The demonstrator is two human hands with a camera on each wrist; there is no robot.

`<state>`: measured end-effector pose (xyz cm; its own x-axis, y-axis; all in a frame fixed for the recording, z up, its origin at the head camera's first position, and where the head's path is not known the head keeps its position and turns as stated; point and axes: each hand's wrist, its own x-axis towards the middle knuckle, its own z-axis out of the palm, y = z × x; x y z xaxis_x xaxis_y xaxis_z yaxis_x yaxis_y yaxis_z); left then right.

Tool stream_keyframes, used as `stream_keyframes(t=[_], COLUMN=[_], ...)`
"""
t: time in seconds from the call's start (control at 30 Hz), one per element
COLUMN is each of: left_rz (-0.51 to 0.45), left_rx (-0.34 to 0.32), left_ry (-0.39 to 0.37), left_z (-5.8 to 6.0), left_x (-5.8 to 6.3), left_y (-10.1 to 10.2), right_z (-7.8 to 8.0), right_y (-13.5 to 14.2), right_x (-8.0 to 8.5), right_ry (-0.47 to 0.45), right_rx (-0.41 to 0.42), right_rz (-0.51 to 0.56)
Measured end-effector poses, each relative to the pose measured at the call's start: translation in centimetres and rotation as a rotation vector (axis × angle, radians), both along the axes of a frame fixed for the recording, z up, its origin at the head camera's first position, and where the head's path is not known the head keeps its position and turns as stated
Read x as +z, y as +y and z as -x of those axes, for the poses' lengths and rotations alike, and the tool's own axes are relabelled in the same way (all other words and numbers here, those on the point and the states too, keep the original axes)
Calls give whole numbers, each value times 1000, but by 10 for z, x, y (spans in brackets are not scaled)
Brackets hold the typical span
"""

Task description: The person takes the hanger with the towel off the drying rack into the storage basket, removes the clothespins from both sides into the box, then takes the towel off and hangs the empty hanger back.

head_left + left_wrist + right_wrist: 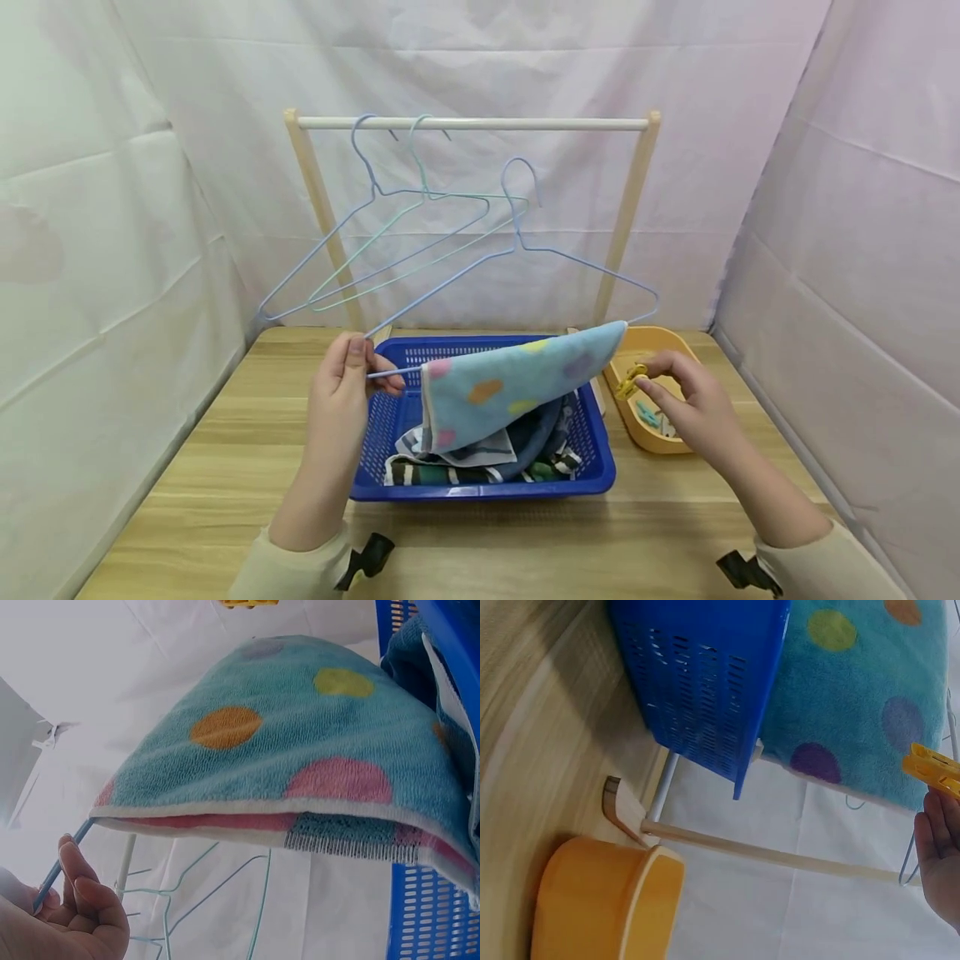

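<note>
My left hand (347, 375) grips the left corner of a blue wire hanger (465, 268), its hook upward. Folded over the hanger's bottom bar is a light blue towel (517, 379) with coloured dots, also seen from its side edge in the left wrist view, where the hand (79, 919) is at the lower left. My right hand (686, 404) pinches a yellow clothespin (631, 382) just right of the towel's right end, apart from it. In the right wrist view the clothespin (934, 769) appears at the right, close to the towel (847, 697).
Below the towel stands a blue basket (480, 492) of folded cloths. A yellow bin (652, 442) with several clothespins sits at its right. Behind, a wooden rack with a white rail (480, 124) carries a blue hanger (318, 247) and a green hanger (363, 250).
</note>
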<state>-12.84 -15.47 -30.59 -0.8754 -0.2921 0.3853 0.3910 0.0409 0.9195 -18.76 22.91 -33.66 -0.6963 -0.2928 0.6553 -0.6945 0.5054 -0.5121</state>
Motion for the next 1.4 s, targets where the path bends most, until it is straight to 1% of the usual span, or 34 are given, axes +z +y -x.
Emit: stream_keyframes(t=[0.17,0.3,0.47,0.6,0.83,1.07,1.23,1.4], left_rz=[-2,-4,-5,-18,-76,-120,-136,-139], left_rx=[19,25,33,55,74,87,89,96], left_ry=[-6,3,27,33,52,67,67,66], left_z=[-1,-1,-1,-1,-3,-3,-3,-3], left_x=[0,0,0,0,1,2,1,2], left_y=[-6,-11,-17,-21,-25,-27,-27,-28], right_z=[2,4,9,14,25,31,37,39], right_y=[7,12,18,26,42,52,61,68], right_x=[-6,-11,-18,-24,-36,-44,-48,-51], right_ry=[-43,-63,-58,-66,-157,-232,-284,-329], right_rx=[-51,-70,-91,-127,-193,-223,-262,-304], right_rz=[7,11,7,-14,-59,-86,-116,-135])
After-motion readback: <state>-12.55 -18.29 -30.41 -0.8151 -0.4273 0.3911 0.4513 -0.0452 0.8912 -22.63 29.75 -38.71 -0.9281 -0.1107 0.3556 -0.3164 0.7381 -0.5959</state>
